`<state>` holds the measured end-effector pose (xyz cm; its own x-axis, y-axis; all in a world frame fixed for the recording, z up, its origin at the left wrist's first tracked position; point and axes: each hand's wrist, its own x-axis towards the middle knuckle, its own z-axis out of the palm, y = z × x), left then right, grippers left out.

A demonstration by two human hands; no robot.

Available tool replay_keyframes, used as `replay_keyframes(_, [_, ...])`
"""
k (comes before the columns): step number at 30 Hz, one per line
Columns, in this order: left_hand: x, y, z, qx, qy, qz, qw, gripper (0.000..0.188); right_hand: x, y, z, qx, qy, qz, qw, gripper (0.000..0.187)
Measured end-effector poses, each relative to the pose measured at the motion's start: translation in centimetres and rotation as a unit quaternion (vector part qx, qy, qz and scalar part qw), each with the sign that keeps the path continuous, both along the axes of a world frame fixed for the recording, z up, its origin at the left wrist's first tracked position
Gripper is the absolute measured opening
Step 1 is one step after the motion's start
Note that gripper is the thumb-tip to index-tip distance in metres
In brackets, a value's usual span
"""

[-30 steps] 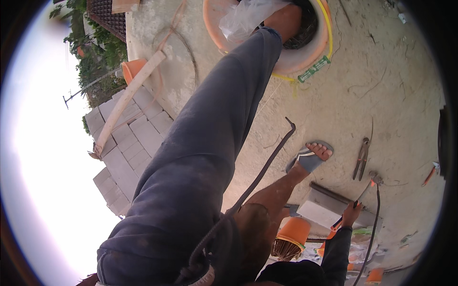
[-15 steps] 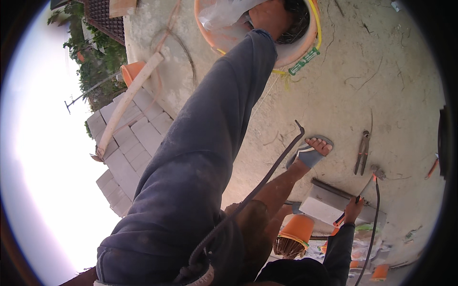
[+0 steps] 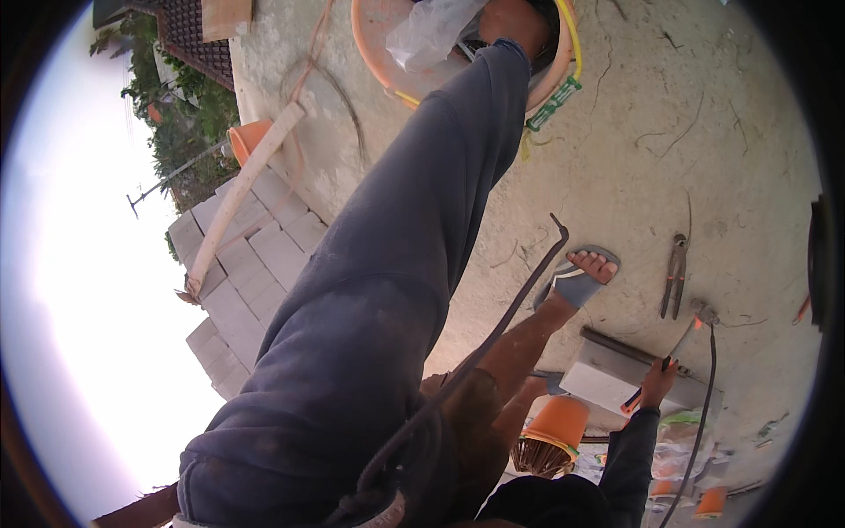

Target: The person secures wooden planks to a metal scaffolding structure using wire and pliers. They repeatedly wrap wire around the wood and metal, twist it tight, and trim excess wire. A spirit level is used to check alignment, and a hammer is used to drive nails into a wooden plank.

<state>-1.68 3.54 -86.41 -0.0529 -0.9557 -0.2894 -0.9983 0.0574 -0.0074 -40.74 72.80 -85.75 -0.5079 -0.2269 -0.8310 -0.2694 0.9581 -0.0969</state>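
Note:
My left arm, in a dark sleeve, reaches into the orange bucket [image 3: 374, 53] at the top. Only the back of my left hand [image 3: 513, 25] shows; its fingers are hidden inside, among dark wire. A crumpled clear plastic bag [image 3: 431, 31] lies in the bucket beside it. At lower right, my right hand [image 3: 657, 384] is closed round the orange-and-black handle of what looks like a hammer [image 3: 685, 340], its head blurred. That hand is over a pale block [image 3: 603, 377]. A pair of pincers [image 3: 675, 277] with orange-marked handles lies on the ground nearby.
My sandalled foot [image 3: 579, 275] rests on the concrete floor. A dark cord [image 3: 493, 334] crosses the view. Pale blocks [image 3: 251, 264] are stacked at left, with a long board [image 3: 246, 194] against them. Another orange bucket [image 3: 559, 421] holding brown sticks stands near the pale block.
My left hand has shifted slightly to the right within the bucket, and the plastic bag has slid to a new shape. The view has drifted a little; my right hand keeps the hammer.

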Motion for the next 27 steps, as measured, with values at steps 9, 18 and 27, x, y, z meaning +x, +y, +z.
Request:
replay_keyframes(9, [4.9,-0.6,2.6,0.387,0.489,0.232,0.746,0.042,0.8,-3.1,3.2,-0.077,0.005,-0.008,0.997,0.022])
replay_keyframes(18, [2.7,11.3,14.0,-0.061,0.534,0.255,0.804,0.031,4.8,-7.8,14.3,-0.135,-0.164,-0.320,0.923,0.011])
replay_keyframes(27, [-5.3,41.8,29.7,0.029,0.555,0.221,0.801,0.026,14.1,3.0,18.7,-0.138,-0.199,-0.158,0.957,0.031])
